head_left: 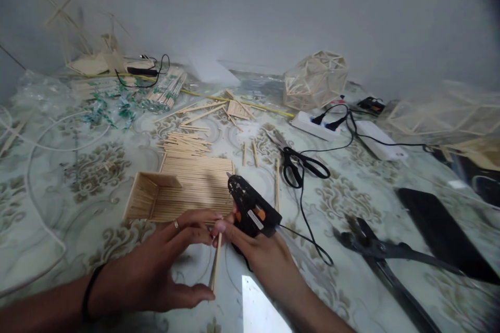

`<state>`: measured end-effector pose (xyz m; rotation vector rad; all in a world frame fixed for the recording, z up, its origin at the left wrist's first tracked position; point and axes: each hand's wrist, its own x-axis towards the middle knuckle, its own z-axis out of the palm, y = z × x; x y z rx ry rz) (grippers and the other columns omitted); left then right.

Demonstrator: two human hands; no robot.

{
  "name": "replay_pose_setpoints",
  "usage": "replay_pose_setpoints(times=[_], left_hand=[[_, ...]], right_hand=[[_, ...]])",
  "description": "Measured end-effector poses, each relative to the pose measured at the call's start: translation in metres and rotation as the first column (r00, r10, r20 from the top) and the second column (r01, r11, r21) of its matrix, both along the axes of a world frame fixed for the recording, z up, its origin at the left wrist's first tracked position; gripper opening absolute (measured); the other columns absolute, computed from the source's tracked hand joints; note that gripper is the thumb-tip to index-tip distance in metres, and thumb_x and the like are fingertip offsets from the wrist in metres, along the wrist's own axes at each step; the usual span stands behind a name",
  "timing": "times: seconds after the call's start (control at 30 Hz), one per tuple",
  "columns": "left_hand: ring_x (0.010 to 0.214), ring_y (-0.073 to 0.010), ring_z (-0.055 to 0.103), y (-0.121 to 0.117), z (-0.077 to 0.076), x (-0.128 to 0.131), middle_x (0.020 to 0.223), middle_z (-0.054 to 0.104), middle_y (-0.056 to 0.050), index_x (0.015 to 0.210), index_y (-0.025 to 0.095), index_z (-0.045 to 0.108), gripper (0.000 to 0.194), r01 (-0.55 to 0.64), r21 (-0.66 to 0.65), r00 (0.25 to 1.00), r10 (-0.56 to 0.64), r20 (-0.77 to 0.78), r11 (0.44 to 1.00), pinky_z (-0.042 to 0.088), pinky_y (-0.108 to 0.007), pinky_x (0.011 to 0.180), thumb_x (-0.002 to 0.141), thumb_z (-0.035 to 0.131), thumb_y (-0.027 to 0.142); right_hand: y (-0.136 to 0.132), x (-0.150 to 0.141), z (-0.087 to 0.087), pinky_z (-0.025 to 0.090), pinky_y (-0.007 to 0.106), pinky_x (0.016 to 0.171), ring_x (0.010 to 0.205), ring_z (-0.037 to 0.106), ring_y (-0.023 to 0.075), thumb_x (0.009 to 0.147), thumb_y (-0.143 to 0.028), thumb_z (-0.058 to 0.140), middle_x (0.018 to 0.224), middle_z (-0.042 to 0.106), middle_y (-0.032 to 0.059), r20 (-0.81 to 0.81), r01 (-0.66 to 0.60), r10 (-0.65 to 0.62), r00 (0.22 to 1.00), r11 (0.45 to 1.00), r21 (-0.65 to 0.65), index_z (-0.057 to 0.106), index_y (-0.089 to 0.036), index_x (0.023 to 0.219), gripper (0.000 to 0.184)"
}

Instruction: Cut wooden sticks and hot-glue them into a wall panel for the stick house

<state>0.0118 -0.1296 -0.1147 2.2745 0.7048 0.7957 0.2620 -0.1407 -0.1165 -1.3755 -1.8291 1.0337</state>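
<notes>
A thin wooden stick [217, 260] is pinched at its ends between the thumb and fingers of my left hand [156, 260]. My right hand [269, 255] is closed round a black hot glue gun [252, 205], its nozzle pointing away and up to the left. My right thumb and fingertips meet the far end of the stick. Just beyond both hands lies a panel of sticks [195, 187] laid side by side, with a low corner wall [142, 197] standing at its left end. The glue gun covers part of the panel's right edge.
Loose sticks [183, 143] lie behind the panel. Black-handled scissors [297, 164], a power strip [314, 126], pliers [375, 250] and a dark phone-like slab [445, 234] are on the right. Cords cross the cloth. Stick models [316, 80] stand by the wall; wrapped stick bundles [166, 88] lie back left.
</notes>
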Motion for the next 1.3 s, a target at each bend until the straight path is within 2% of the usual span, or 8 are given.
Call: replay_pose_setpoints(times=[0.1,0.17,0.3,0.43,0.63,0.93,1.17,1.3], left_hand=[[0.138,-0.0302,0.067,0.001,0.002,-0.002,0.136,0.070,-0.009,0.130,0.029,0.051,0.067,-0.071,-0.089,0.997,0.071,-0.004,0.994,0.062,-0.040,0.110,0.079,0.095,0.035],[0.140,-0.0311,0.065,0.003,0.003,-0.002,0.138,0.069,-0.008,0.123,0.030,0.052,0.062,-0.126,-0.169,0.992,0.129,0.003,0.977,0.062,-0.042,0.109,0.079,0.095,0.037],[0.144,-0.0312,0.060,0.009,0.003,-0.002,0.151,0.062,-0.008,0.117,0.030,0.054,0.057,-0.141,-0.247,0.988,0.153,0.032,0.959,0.062,-0.040,0.103,0.081,0.095,0.044],[0.135,-0.0275,0.066,0.013,0.004,-0.001,0.154,0.061,-0.009,0.112,0.028,0.056,0.053,-0.162,-0.226,0.985,0.171,0.021,0.960,0.062,-0.037,0.098,0.082,0.094,0.049],[0.143,-0.0282,0.060,0.016,0.007,-0.002,0.118,0.074,-0.005,0.105,0.026,0.057,0.046,-0.132,-0.177,0.989,0.141,0.040,0.975,0.056,-0.041,0.111,0.087,0.090,0.052],[0.138,-0.0290,0.064,0.016,0.005,-0.002,0.120,0.075,-0.007,0.104,0.025,0.060,0.044,-0.120,-0.145,0.987,0.133,0.088,0.982,0.057,-0.045,0.113,0.087,0.089,0.054],[0.142,-0.0298,0.062,0.018,0.006,-0.002,0.120,0.077,-0.007,0.102,0.024,0.063,0.042,-0.104,-0.108,0.986,0.117,0.121,0.989,0.058,-0.044,0.114,0.084,0.093,0.047],[0.142,-0.0305,0.062,0.018,0.003,-0.002,0.118,0.078,-0.008,0.100,0.023,0.062,0.043,-0.102,-0.084,0.984,0.113,0.135,0.991,0.058,-0.045,0.114,0.085,0.092,0.050]], right_hand=[[0.007,0.005,0.022,0.065,0.040,0.086,0.084,0.078,0.0264,0.110,-0.057,0.047,0.084,0.080,0.0047,-0.038,0.107,-0.112,0.993,0.989,-0.101,0.078,-0.028,0.088,0.048],[0.008,0.019,0.030,0.063,0.037,0.078,0.080,0.074,0.0252,0.102,-0.062,0.061,0.084,0.076,0.0049,-0.061,0.115,-0.127,0.990,0.978,-0.176,0.075,-0.026,0.085,0.041],[-0.002,0.050,0.021,0.063,0.039,0.078,0.084,0.072,0.0257,0.088,-0.058,0.081,0.092,0.075,0.0055,-0.129,0.072,-0.110,0.985,0.960,-0.271,0.078,-0.027,0.112,0.039],[-0.011,0.053,0.007,0.062,0.039,0.077,0.085,0.071,0.0246,0.086,-0.058,0.084,0.099,0.075,0.0067,-0.249,-0.099,0.037,0.968,0.965,-0.243,0.079,-0.028,0.107,0.037],[-0.003,0.034,0.017,0.050,0.029,0.061,0.070,0.060,0.0180,0.084,-0.054,0.085,0.077,0.063,-0.0008,-0.248,-0.247,0.170,0.954,0.915,-0.321,0.070,-0.025,0.085,0.033],[-0.015,0.036,0.004,0.059,0.033,0.062,0.074,0.068,0.0223,0.084,-0.060,0.084,0.085,0.071,0.0033,-0.223,-0.207,0.153,0.963,0.946,-0.248,0.079,-0.027,0.096,0.035],[-0.017,0.037,0.005,0.060,0.034,0.065,0.076,0.071,0.0226,0.085,-0.052,0.085,0.087,0.074,0.0040,-0.275,-0.236,0.160,0.948,0.933,-0.271,0.079,-0.027,0.097,0.029],[-0.022,0.035,0.007,0.061,0.033,0.067,0.078,0.072,0.0226,0.081,-0.052,0.088,0.091,0.077,0.0051,-0.277,-0.175,0.078,0.958,0.922,-0.346,0.080,-0.024,0.103,0.036]])
